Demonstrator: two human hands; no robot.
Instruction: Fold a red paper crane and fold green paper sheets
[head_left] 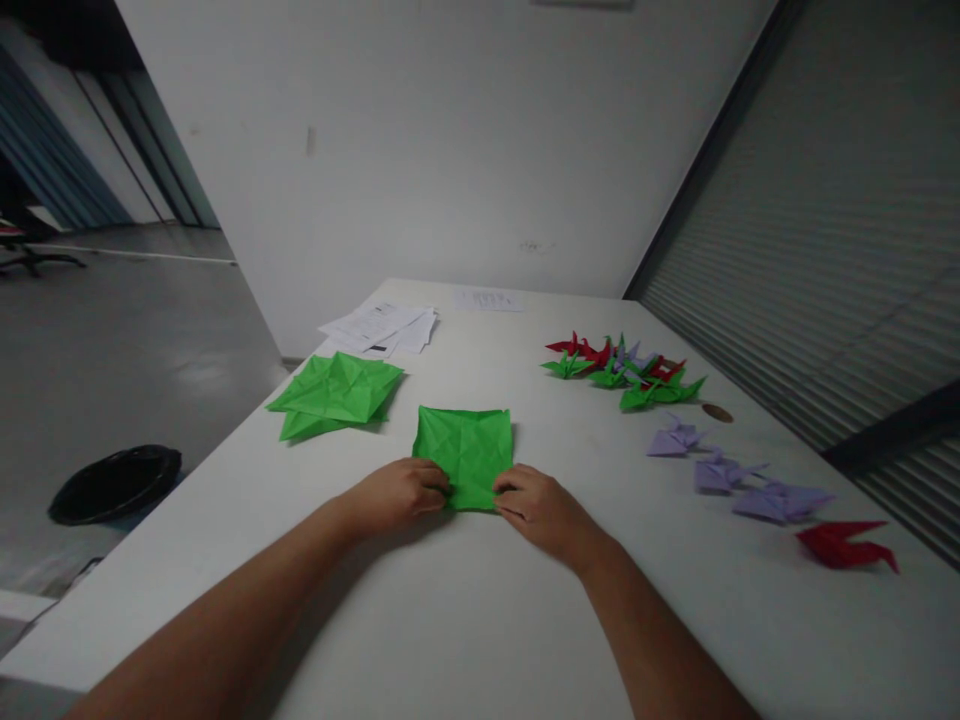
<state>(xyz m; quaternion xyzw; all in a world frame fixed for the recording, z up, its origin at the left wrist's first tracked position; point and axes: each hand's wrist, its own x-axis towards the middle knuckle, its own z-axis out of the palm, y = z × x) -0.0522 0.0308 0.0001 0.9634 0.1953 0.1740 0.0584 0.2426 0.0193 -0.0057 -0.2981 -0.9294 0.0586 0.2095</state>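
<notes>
A creased square of green origami paper (466,450) lies on the white table in front of me. My left hand (405,492) grips its lower left edge, with the fingers curled over the paper. At the lower right edge my right hand (536,505) pinches the same sheet between thumb and fingers. Fold lines cross the middle of the sheet. Both thumbs are partly hidden. To the left sits a small stack of creased green sheets (337,388), apart from my hands.
Folded paper cranes (634,375) in green, red and purple cluster at the right back. Several purple cranes (720,472) and a red crane (847,545) line the right side. Printed papers (379,325) lie at the far left. A black-lined bin (116,485) stands on the floor.
</notes>
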